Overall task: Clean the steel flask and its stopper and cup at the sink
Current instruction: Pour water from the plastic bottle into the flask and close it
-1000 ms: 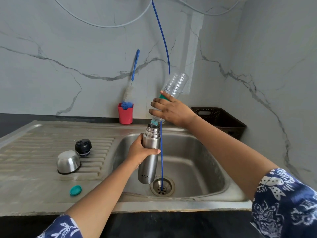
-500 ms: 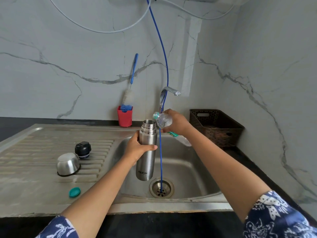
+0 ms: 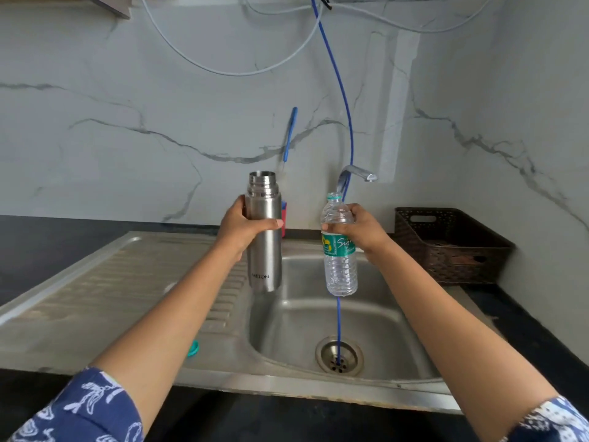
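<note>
The stainless steel sink [image 3: 287,389] has its front rim nearest, at six o'clock. A small round teal plastic cap [image 3: 193,348] lies on the drainboard at nine o'clock from the round perforated steel drain [image 3: 339,357]. A thin blue hose [image 3: 338,323] drops into that drain.

Farther out, the left hand [image 3: 243,232] wraps fingers and thumb fully round the upper body of the brushed steel cylindrical flask [image 3: 264,260]. It holds the flask in the air over the basin's left edge, at eleven o'clock from the drain. The right hand [image 3: 363,232] curls round the shoulder of a clear ribbed plastic bottle with a green label [image 3: 340,269]. The bottle is uncapped and sits near the flask without touching it.

The likeliest slip is the smooth flask sliding through a one-handed, possibly wet grip and dropping into the basin. With its mouth uncapped, any tilt would also spill whatever is inside. The hose hangs just behind the bottle, so a sweep of the right hand could snag it.

The flask stands upright with its long axis vertical, the open threaded mouth towards twelve o'clock and the base towards six.

Beyond, a curved steel tap [image 3: 355,173] sits at one o'clock from the flask's mouth. The stopper and cup do not show.
</note>
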`<move>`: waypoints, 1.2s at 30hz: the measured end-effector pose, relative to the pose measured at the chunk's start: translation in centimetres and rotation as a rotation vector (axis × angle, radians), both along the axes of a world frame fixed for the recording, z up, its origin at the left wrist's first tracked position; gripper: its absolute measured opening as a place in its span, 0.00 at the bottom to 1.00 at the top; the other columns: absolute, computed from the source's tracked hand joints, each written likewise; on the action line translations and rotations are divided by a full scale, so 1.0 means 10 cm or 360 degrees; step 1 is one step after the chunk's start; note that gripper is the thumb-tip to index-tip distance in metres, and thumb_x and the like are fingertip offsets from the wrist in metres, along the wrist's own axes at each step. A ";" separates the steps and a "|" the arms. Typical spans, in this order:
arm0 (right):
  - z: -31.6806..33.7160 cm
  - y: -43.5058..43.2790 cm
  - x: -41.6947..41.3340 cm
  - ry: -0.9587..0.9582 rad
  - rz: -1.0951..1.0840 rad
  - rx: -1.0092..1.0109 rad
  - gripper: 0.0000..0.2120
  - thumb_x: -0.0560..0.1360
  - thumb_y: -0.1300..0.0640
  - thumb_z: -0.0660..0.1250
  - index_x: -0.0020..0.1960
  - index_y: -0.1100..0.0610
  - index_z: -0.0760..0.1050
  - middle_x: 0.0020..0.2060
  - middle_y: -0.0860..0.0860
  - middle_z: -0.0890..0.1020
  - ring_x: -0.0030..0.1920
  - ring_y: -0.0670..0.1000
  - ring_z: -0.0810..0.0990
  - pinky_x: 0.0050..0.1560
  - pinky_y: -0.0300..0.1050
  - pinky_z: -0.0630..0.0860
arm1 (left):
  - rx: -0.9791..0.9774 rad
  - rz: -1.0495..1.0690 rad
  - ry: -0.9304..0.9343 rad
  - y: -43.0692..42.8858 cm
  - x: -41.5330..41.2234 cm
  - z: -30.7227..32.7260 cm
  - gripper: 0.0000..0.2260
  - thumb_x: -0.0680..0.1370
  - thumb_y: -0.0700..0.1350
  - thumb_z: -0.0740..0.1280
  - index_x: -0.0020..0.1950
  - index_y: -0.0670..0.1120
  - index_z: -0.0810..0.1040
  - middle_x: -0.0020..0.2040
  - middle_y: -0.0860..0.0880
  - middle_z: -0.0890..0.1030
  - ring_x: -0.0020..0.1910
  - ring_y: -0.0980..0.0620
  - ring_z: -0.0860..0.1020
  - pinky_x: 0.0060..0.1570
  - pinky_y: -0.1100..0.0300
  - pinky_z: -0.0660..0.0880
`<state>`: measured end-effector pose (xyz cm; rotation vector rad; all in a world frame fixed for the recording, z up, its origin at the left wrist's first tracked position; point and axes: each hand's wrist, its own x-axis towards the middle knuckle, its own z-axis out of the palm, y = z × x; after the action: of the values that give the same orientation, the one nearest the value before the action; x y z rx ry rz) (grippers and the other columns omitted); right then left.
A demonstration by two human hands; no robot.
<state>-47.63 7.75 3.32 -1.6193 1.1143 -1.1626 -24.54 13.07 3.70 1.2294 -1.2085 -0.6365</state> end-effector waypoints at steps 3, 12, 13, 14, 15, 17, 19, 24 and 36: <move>-0.06 0.00 0.17 -0.0028 0.0054 0.0013 0.28 0.65 0.58 0.78 0.61 0.57 0.70 0.52 0.53 0.81 0.51 0.52 0.81 0.48 0.43 0.77 | -0.0001 0.0080 -0.0022 0.11 0.32 0.13 0.26 0.63 0.39 0.80 0.57 0.49 0.74 0.48 0.55 0.80 0.45 0.58 0.79 0.40 0.63 0.73; -0.18 0.05 0.69 -0.0057 0.0194 0.0049 0.27 0.66 0.60 0.77 0.61 0.57 0.69 0.52 0.54 0.80 0.49 0.51 0.81 0.48 0.43 0.77 | -0.0019 0.0353 -0.0067 0.45 1.25 0.32 0.28 0.63 0.40 0.79 0.60 0.51 0.73 0.52 0.54 0.80 0.50 0.54 0.79 0.50 0.54 0.76; -0.19 0.07 0.73 -0.0063 0.0209 0.0050 0.27 0.66 0.60 0.77 0.61 0.57 0.69 0.52 0.54 0.80 0.48 0.51 0.81 0.46 0.42 0.77 | -0.0021 0.0375 -0.0065 0.47 1.32 0.33 0.28 0.63 0.40 0.79 0.59 0.51 0.73 0.52 0.54 0.80 0.50 0.54 0.79 0.50 0.54 0.76; -0.19 0.08 0.78 -0.0058 0.0223 0.0047 0.27 0.66 0.60 0.77 0.61 0.57 0.69 0.52 0.54 0.80 0.48 0.50 0.81 0.44 0.41 0.76 | -0.0017 0.0399 -0.0060 0.48 1.41 0.32 0.28 0.63 0.40 0.80 0.59 0.51 0.73 0.52 0.54 0.80 0.50 0.53 0.79 0.51 0.52 0.77; -0.20 0.09 0.81 -0.0054 0.0232 0.0048 0.27 0.66 0.60 0.77 0.60 0.57 0.69 0.51 0.53 0.80 0.47 0.50 0.81 0.43 0.41 0.76 | -0.0013 0.0421 -0.0056 0.50 1.49 0.30 0.28 0.63 0.40 0.80 0.59 0.52 0.74 0.52 0.54 0.80 0.50 0.52 0.79 0.52 0.51 0.77; -0.21 0.11 0.89 -0.0050 0.0257 0.0049 0.26 0.66 0.60 0.77 0.59 0.56 0.69 0.50 0.53 0.80 0.47 0.49 0.81 0.42 0.41 0.75 | 0.0004 0.0469 -0.0041 0.51 1.63 0.24 0.29 0.62 0.40 0.80 0.58 0.52 0.74 0.53 0.53 0.80 0.51 0.50 0.80 0.54 0.48 0.77; -0.23 0.12 0.95 -0.0045 0.0279 0.0049 0.26 0.66 0.59 0.77 0.59 0.55 0.69 0.50 0.52 0.80 0.47 0.49 0.81 0.43 0.41 0.75 | 0.0010 0.0517 -0.0017 0.52 1.73 0.17 0.29 0.61 0.39 0.80 0.58 0.51 0.73 0.52 0.53 0.80 0.51 0.50 0.79 0.55 0.48 0.77; -0.29 0.18 1.04 -0.0041 0.0320 0.0053 0.26 0.67 0.59 0.77 0.59 0.55 0.69 0.50 0.51 0.80 0.48 0.49 0.80 0.43 0.41 0.75 | 0.0015 0.0597 0.0054 0.55 1.89 -0.01 0.28 0.62 0.37 0.80 0.57 0.50 0.73 0.49 0.54 0.79 0.49 0.52 0.79 0.51 0.52 0.77; -0.34 0.28 1.21 -0.0071 0.0414 0.0102 0.25 0.67 0.62 0.76 0.59 0.55 0.68 0.47 0.49 0.79 0.46 0.48 0.80 0.42 0.39 0.75 | 0.0017 0.0642 0.0088 0.52 2.09 -0.27 0.27 0.62 0.37 0.80 0.56 0.49 0.73 0.49 0.53 0.80 0.48 0.52 0.79 0.49 0.54 0.76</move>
<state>-35.48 10.54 -0.11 -1.6257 0.8732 -0.9783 -3.67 18.25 1.01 1.4051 -0.8762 -0.3746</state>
